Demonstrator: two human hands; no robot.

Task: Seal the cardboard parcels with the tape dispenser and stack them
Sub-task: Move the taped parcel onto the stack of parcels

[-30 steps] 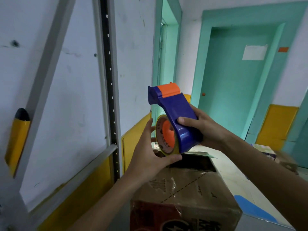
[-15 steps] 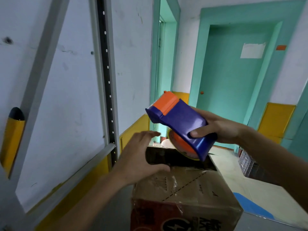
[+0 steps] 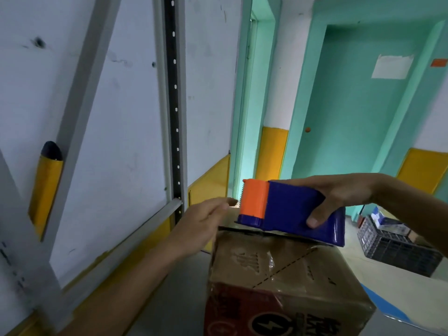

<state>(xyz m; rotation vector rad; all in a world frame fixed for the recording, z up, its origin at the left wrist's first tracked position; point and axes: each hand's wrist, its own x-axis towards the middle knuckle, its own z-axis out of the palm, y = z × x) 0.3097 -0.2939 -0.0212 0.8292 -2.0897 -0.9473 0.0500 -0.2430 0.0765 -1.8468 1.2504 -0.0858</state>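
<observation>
The cardboard box (image 3: 278,270) stands on the grey bench (image 3: 174,294), close to its right edge. The top is creased and carries wrinkled old tape. A dark gap shows along the far side, so the flaps look not yet sealed.

The right hand (image 3: 339,195) grips the tape dispenser (image 3: 291,209) from above, fingers curled over the blue body and thumb on the near side. The dispenser lies flat across the far edge of the box top, orange head (image 3: 254,200) pointing left.

The left hand (image 3: 201,221) holds nothing. Its fingers are stretched out nearly straight over the far left corner of the top, fingertips just beside the orange head. Whether it presses the flap I cannot tell.

The dispenser is hard, smooth plastic and probably light. Its toothed blade sits at the orange end, so the left fingers should keep clear. The cardboard looks soft and worn, and the flaps will likely sag under pressure. For stacking, I would take the box by its lower side walls. Its weight cannot be judged.
</observation>
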